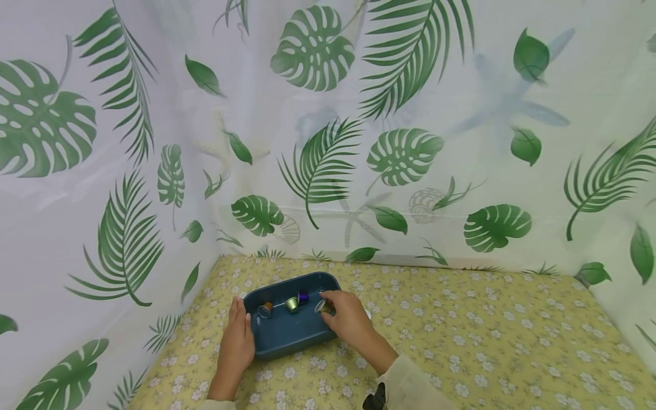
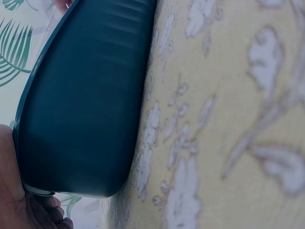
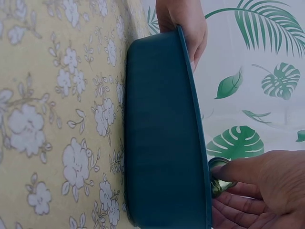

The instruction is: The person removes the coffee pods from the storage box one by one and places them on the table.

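Observation:
A dark blue tray [image 1: 292, 341] stands on the cloth with several small coffee capsules inside. Near its left end lies an orange-brown capsule [image 1: 265, 309]; a light green one [image 1: 292, 305] touches or nearly touches a purple one [image 1: 303, 298] toward the back. My left hand [image 1: 237, 336] rests against the tray's left end, fingers fairly straight along the outside, thumb by the rim. Over the tray's right end, my right hand [image 1: 351, 322] pinches a green-gold capsule [image 3: 222, 179] between thumb and fingers. In the right wrist view that capsule shows just above the rim.
A yellow floral cloth [image 1: 487, 341] covers the table. White leaf-printed sheets [image 1: 328, 142] hang behind and at the sides. Something small and white [image 1: 368, 314] lies just right of the tray, mostly hidden by the right hand.

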### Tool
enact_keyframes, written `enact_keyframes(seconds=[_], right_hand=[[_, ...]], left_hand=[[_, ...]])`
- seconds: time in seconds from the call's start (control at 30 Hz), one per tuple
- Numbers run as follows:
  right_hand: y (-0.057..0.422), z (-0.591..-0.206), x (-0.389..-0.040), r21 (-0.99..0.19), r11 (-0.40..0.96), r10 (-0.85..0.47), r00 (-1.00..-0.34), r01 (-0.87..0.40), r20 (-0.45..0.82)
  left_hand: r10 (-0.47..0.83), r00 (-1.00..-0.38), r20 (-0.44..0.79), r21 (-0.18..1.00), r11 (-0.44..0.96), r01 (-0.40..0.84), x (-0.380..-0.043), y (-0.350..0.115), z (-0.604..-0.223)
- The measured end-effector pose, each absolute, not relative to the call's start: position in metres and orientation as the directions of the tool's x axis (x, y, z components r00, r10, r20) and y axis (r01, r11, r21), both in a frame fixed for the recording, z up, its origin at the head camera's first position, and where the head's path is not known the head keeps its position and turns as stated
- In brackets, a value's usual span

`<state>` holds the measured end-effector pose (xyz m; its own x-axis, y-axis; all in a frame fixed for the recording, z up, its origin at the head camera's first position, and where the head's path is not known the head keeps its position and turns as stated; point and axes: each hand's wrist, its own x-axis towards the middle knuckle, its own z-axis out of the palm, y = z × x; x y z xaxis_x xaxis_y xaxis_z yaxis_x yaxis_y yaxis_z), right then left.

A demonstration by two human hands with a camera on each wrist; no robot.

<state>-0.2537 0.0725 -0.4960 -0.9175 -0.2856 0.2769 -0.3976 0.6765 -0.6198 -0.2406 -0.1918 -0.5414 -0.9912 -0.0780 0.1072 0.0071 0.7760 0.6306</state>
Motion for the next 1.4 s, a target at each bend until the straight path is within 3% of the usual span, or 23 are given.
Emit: enact_keyframes(seconds=[0.33,1.4], right_hand=[[0.082,-0.498,-0.241,-0.636,0.642,-0.266,-0.902,-0.428,0.339],[0.110,-0.495,-0.210,-0.697,0.599,-0.167,-0.913,-0.395,0.373]], left_hand=[[-0.061,-0.991,0.118,0.622,0.783,0.026,-0.238,-0.192,-0.541],[-0.049,-0.992,0.118,0.623,0.782,0.035,-0.238,-0.192,-0.541]])
